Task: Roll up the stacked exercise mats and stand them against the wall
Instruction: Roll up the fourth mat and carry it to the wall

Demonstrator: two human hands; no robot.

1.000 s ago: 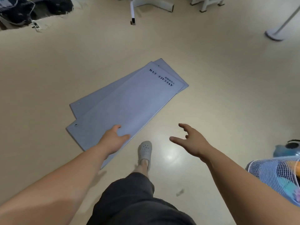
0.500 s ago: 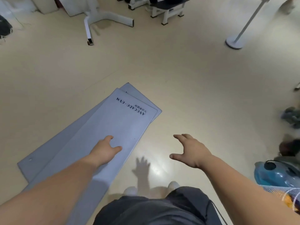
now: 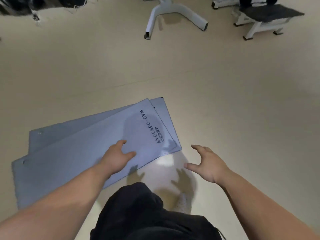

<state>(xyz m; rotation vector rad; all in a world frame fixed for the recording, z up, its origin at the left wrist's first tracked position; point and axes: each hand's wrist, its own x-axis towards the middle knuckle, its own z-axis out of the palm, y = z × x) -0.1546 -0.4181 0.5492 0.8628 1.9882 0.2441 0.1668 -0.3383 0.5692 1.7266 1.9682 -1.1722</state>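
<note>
Two pale blue-grey exercise mats lie flat and stacked on the beige floor, slightly fanned apart. The top mat [image 3: 83,153] carries dark lettering near its right end. The lower mat [image 3: 161,111] peeks out behind it along the far and right edges. My left hand [image 3: 117,157] hovers over the top mat's near right part, fingers spread, holding nothing. My right hand [image 3: 206,163] hangs over bare floor just right of the mats' near corner, fingers apart and curved. Both hands cast shadows on the floor below.
A white metal stand base [image 3: 173,13] sits on the floor straight ahead. A low bench with a dark pad [image 3: 265,18] stands at the far right. Dark clutter [image 3: 26,6] lies at the far left. My dark shorts and a pale shoe [image 3: 183,200] are below.
The view has swung so the mats' lettered end now lies close in front of me. Both hands have come nearer that end, the left still over the top mat, the right beside its corner.
</note>
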